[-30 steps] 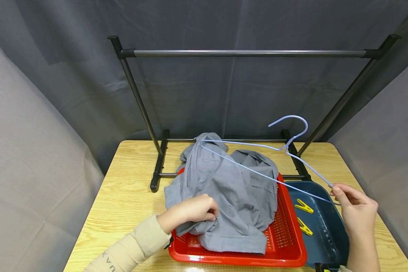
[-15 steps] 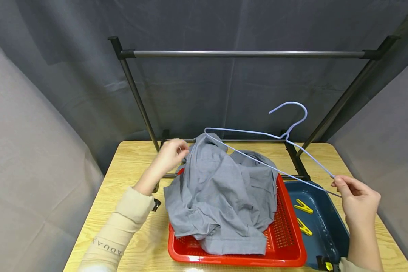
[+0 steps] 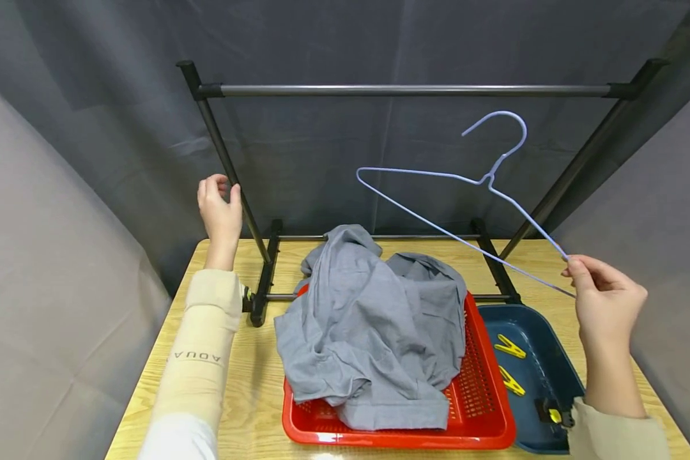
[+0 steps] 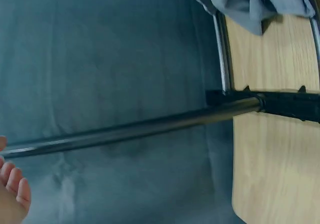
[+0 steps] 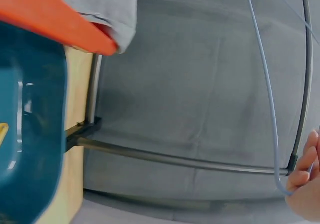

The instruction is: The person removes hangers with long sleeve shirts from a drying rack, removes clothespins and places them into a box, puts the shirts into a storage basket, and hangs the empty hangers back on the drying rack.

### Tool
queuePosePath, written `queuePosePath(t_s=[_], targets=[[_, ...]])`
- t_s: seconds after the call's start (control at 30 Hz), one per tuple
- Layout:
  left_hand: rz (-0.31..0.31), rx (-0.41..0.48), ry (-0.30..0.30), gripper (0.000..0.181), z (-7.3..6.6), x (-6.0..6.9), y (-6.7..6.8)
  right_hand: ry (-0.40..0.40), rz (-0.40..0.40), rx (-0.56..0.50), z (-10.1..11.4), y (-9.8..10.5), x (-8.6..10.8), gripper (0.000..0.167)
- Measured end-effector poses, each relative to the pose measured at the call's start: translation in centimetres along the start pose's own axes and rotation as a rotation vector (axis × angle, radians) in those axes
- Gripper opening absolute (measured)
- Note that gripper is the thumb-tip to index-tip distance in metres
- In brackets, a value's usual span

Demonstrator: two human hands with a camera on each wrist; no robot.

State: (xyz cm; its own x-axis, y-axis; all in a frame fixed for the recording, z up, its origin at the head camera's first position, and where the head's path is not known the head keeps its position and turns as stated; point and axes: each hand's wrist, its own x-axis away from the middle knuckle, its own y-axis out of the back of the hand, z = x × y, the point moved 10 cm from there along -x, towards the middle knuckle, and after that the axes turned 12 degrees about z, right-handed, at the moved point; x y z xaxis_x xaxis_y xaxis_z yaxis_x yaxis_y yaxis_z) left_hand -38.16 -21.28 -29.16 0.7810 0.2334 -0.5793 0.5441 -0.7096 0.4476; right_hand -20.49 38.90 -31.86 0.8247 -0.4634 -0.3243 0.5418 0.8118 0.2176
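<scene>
R grip (image 3: 606, 297) pinches hanger (image 3: 490, 177) by one end, L grip (image 3: 220, 214) loose, empty, nr post (image 3: 216, 137); prob. rack-hanging step, next needs hook (image 3: 524, 132) aligned w/ bar (image 3: 414, 91).

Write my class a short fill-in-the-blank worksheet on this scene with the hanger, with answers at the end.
1. The right hand holds a light-blue ____.
2. The basket under the grey cloth is ____ in colour.
3. The number of yellow clips visible in the dark blue tray is ____.
4. Of the two black uprights, the left hand is nearer the ____ one.

Answers: hanger; red; two; left.
</scene>
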Motion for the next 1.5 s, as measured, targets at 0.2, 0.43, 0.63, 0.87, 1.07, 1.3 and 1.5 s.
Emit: queuePosePath(t_s=[0.2, 0.43, 0.63, 0.87, 1.07, 1.3, 1.5], targets=[[0.168, 0.005, 0.144, 0.053, 2.8, -0.9, -1.8, -0.003, 0.010, 0.004, 1.6, -0.8, -1.8, 0.016], [0.292, 0.052, 0.182, 0.055, 4.2, -0.9, -3.5, 0.030, 0.007, -0.094, 2.6, -2.3, -3.8, 0.015], [0.307, 0.077, 0.184, 0.045, 5.0, -0.6, -4.5, 0.078, 0.010, -0.022, 3.7, -4.1, -5.0, 0.016], [0.273, 0.082, 0.199, 0.033, 5.0, -0.2, -4.5, 0.114, 0.027, 0.021, 4.5, -5.9, -5.9, 0.015], [0.266, 0.070, 0.211, 0.032, 5.1, -0.2, -4.8, 0.097, 0.045, 0.028, 4.5, -6.9, -6.4, 0.018], [0.245, 0.069, 0.220, 0.031, 5.2, -0.2, -4.8, 0.083, 0.068, 0.044, 4.3, -8.1, -6.8, 0.021], [0.223, 0.072, 0.215, 0.030, 5.0, -0.2, -4.6, 0.069, 0.083, 0.030, 4.3, -9.2, -6.8, 0.021]])
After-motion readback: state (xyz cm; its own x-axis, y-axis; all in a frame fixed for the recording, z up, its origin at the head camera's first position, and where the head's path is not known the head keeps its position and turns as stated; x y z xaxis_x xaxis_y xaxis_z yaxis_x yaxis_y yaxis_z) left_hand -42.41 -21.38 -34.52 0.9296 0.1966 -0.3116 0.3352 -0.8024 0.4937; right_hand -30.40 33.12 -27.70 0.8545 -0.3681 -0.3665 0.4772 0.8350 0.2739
